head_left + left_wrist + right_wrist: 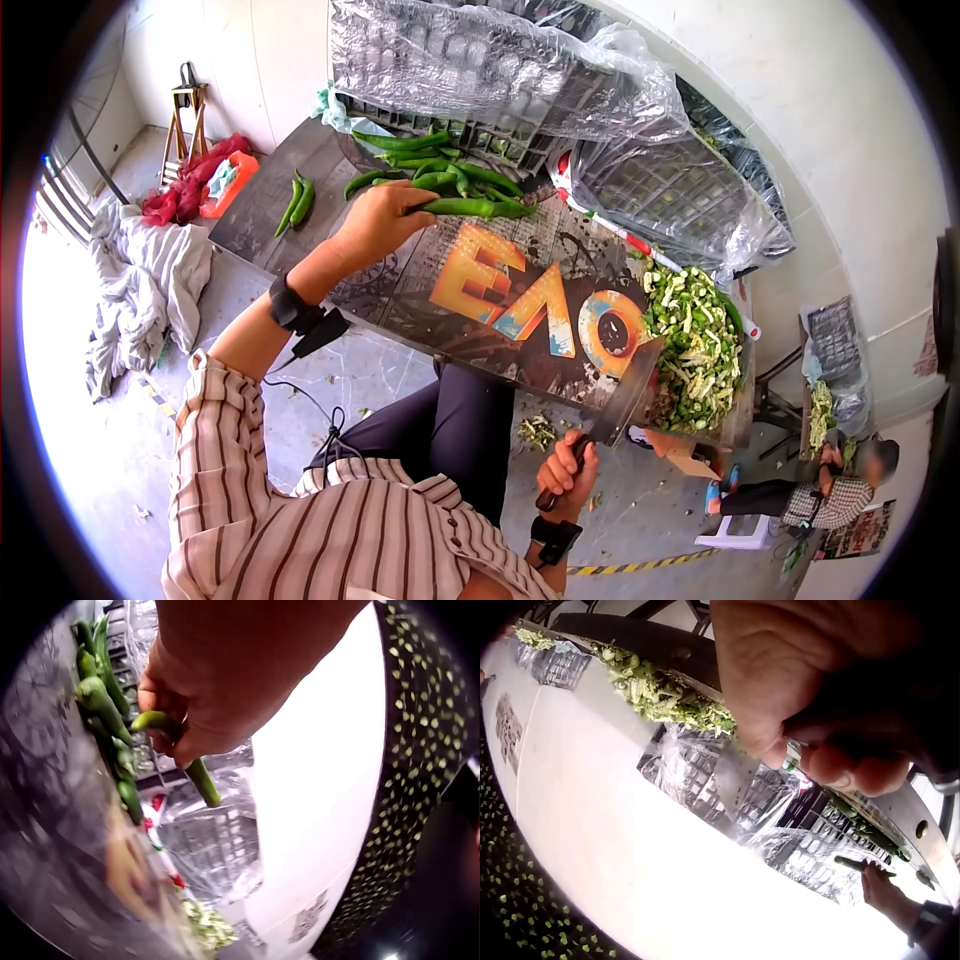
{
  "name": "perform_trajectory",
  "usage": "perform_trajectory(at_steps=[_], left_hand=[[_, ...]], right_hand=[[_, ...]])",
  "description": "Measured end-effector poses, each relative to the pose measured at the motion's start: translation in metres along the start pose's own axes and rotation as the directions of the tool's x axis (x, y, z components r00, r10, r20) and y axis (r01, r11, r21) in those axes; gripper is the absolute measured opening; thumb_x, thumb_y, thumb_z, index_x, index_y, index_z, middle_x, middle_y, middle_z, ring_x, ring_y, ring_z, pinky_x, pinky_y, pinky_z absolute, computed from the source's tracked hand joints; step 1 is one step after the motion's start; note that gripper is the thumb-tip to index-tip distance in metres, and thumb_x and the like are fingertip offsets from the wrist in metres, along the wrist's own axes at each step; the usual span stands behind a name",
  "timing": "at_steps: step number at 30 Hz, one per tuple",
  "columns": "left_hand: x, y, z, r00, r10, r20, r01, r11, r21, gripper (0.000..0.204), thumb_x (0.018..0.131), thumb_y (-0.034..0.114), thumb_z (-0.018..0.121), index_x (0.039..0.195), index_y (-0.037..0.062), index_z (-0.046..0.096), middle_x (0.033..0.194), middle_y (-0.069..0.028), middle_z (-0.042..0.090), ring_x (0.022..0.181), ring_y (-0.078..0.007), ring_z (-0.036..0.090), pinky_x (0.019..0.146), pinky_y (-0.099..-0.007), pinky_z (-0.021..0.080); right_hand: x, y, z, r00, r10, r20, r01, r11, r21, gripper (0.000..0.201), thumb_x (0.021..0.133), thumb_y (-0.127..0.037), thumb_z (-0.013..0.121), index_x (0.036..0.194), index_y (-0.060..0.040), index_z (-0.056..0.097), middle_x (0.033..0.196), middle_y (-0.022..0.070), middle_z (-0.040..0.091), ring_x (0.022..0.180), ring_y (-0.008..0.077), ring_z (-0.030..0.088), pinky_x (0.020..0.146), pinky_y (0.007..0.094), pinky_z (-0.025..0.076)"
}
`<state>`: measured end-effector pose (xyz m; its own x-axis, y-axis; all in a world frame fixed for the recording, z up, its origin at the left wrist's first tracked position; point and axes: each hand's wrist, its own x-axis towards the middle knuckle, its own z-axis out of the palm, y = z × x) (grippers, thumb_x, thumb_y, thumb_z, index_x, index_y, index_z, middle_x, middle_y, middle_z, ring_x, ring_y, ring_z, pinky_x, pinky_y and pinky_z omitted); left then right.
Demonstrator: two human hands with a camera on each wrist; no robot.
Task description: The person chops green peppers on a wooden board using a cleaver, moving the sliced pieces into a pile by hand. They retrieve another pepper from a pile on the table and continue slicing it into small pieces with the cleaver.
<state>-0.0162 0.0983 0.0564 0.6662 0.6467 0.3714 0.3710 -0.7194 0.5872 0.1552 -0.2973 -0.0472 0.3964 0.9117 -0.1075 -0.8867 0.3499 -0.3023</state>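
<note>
The left hand (385,215) grips one long green pepper (470,208) near its end, beside a pile of green peppers (400,143) at the back of the table. In the left wrist view the same pepper (201,780) sticks out on both sides of the hand (217,682). The right hand (568,475) holds a knife by its dark handle, its broad blade (625,395) tilted up at the table's front edge, left of a heap of chopped green pieces (700,350). In the right wrist view the fingers (840,769) are curled round the handle.
Plastic-wrapped black crates (500,70) line the table's back. Two peppers (294,203) lie at the left. A red and white strip (620,232) runs towards the heap. At the far right, another person (830,495) sits beside a second table.
</note>
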Motion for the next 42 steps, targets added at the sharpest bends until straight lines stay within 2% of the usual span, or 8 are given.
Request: perform_trajectory(at_steps=[4, 8, 12, 23, 27, 31, 34, 42], left_hand=[[-0.008, 0.029, 0.004, 0.962, 0.073, 0.261, 0.085, 0.834, -0.545, 0.028, 0.098, 0.018, 0.057, 0.114, -0.0042, 0.063, 0.087, 0.0013, 0.062, 0.080, -0.0041, 0.051, 0.068, -0.0233, 0.045], [-0.032, 0.052, 0.032, 0.944, -0.008, 0.330, 0.231, 0.732, -0.642, 0.025, 0.095, 0.013, 0.059, 0.115, -0.0011, 0.064, 0.090, -0.0024, 0.064, 0.079, -0.0093, 0.055, 0.073, -0.0273, 0.047], [-0.045, 0.067, 0.059, 0.978, 0.207, -0.014, -0.204, 0.949, -0.240, 0.037, 0.081, 0.005, 0.066, 0.118, 0.0060, 0.064, 0.093, -0.0121, 0.063, 0.081, -0.0291, 0.061, 0.073, -0.0347, 0.050], [-0.070, 0.105, 0.120, 0.973, 0.205, -0.104, -0.215, 0.972, -0.097, 0.033, 0.080, 0.010, 0.068, 0.113, 0.0073, 0.065, 0.099, -0.0097, 0.056, 0.091, -0.0290, 0.054, 0.082, -0.0384, 0.046], [-0.069, 0.104, 0.124, 0.976, 0.183, -0.120, -0.199, 0.969, -0.147, 0.032, 0.079, 0.009, 0.069, 0.111, 0.0076, 0.067, 0.096, -0.0086, 0.056, 0.089, -0.0287, 0.055, 0.080, -0.0385, 0.047], [-0.070, 0.101, 0.130, 0.967, 0.209, -0.145, -0.236, 0.951, -0.200, 0.026, 0.079, 0.006, 0.068, 0.106, 0.0072, 0.069, 0.093, -0.0062, 0.058, 0.083, -0.0278, 0.056, 0.074, -0.0377, 0.049], [-0.070, 0.099, 0.131, 0.959, 0.224, -0.174, -0.257, 0.945, -0.200, 0.023, 0.079, 0.005, 0.068, 0.103, 0.0067, 0.070, 0.092, -0.0052, 0.059, 0.081, -0.0270, 0.057, 0.071, -0.0373, 0.049], [-0.069, 0.098, 0.131, 0.961, 0.221, -0.166, -0.246, 0.957, -0.150, 0.022, 0.078, 0.006, 0.068, 0.099, 0.0081, 0.071, 0.091, -0.0015, 0.059, 0.080, -0.0230, 0.057, 0.070, -0.0354, 0.046]], right_hand=[[0.003, 0.000, 0.006, 1.000, 0.000, 0.018, 0.001, 1.000, -0.027, 0.034, 0.104, -0.032, 0.042, 0.108, 0.0011, 0.049, 0.067, 0.0006, 0.043, 0.043, 0.0074, 0.041, 0.038, 0.0240, 0.038], [0.000, 0.001, 0.005, 0.998, -0.017, -0.054, 0.012, 0.995, -0.096, 0.030, 0.103, -0.029, 0.043, 0.108, -0.0010, 0.052, 0.067, 0.0003, 0.044, 0.044, 0.0078, 0.039, 0.038, 0.0240, 0.037], [0.001, 0.001, 0.019, 0.986, -0.053, -0.160, 0.013, 0.971, -0.237, 0.022, 0.100, -0.025, 0.047, 0.104, -0.0045, 0.054, 0.067, -0.0007, 0.044, 0.046, 0.0081, 0.038, 0.043, 0.0241, 0.037], [0.009, -0.029, 0.114, 0.799, -0.598, 0.058, 0.375, 0.421, -0.826, 0.012, 0.095, -0.012, 0.052, 0.094, -0.0019, 0.046, 0.079, 0.0065, 0.048, 0.058, 0.0156, 0.050, 0.052, 0.0357, 0.051], [0.020, -0.031, 0.133, 0.835, -0.544, 0.084, 0.247, 0.232, -0.941, 0.012, 0.101, -0.014, 0.046, 0.103, -0.0032, 0.039, 0.078, 0.0061, 0.048, 0.055, 0.0119, 0.050, 0.048, 0.0292, 0.050], [0.035, -0.033, 0.137, 0.954, -0.279, -0.107, -0.033, 0.258, -0.966, 0.012, 0.101, -0.015, 0.046, 0.099, -0.0038, 0.044, 0.071, 0.0031, 0.049, 0.048, 0.0074, 0.048, 0.042, 0.0226, 0.042], [0.051, -0.034, 0.133, 0.982, -0.168, -0.085, -0.075, 0.064, -0.995, 0.012, 0.101, -0.016, 0.046, 0.103, -0.0040, 0.046, 0.065, -0.0008, 0.048, 0.048, 0.0059, 0.048, 0.042, 0.0216, 0.040], [0.085, -0.028, 0.143, 0.984, -0.117, -0.136, -0.139, -0.018, -0.990, 0.017, 0.101, -0.017, 0.049, 0.111, -0.0036, 0.049, 0.065, -0.0015, 0.049, 0.048, 0.0046, 0.049, 0.040, 0.0216, 0.040]])
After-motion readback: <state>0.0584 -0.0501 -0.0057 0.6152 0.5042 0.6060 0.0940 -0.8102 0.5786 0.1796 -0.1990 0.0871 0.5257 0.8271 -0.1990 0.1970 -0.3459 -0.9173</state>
